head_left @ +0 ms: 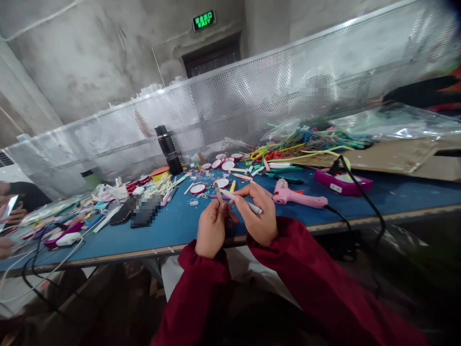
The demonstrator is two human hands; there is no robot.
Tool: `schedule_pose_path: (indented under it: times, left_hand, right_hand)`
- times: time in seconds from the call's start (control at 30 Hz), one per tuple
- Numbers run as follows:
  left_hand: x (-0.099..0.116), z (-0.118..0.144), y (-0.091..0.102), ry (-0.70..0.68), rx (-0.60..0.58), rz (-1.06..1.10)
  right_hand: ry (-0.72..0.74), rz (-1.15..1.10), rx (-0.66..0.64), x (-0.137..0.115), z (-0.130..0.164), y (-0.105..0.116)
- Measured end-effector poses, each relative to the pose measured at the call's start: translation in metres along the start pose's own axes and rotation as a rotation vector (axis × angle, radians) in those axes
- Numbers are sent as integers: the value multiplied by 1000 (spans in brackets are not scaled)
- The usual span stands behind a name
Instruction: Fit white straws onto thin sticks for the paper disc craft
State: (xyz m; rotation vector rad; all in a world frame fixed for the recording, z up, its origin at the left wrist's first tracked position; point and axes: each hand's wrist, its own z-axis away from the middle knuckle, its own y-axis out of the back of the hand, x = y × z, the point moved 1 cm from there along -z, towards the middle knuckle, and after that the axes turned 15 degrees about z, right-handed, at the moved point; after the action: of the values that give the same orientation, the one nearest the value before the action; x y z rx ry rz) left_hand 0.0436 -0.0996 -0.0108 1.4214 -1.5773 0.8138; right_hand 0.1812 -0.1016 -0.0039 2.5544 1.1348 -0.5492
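My left hand (211,229) is closed on a small flat tan stick (217,189) that points up from between thumb and fingers. Held like a pen in my right hand (257,216) is a white marker (227,194), its tip at or close to the stick; I cannot tell whether they touch. Both hands are above the front part of the blue table (180,233). Just right of my right hand lies a pink glue gun (300,196). White discs with red rims (198,189) lie beyond my hands, among small scraps.
A black bottle (169,150) stands by the perforated metal screen (223,113). Pliers (284,178), a purple box (344,182) with a black cord, and a pile of coloured cords (309,139) are on the right. Phones (122,211) lie left. Another person's hand (16,217) shows at far left.
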Motion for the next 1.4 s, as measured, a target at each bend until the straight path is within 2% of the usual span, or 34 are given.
schedule_pose_path:
  times: [1.4]
  left_hand:
    - [-2,0,1,5,-18,16]
  right_hand:
    - [-12,16,-12,-2,-1,2]
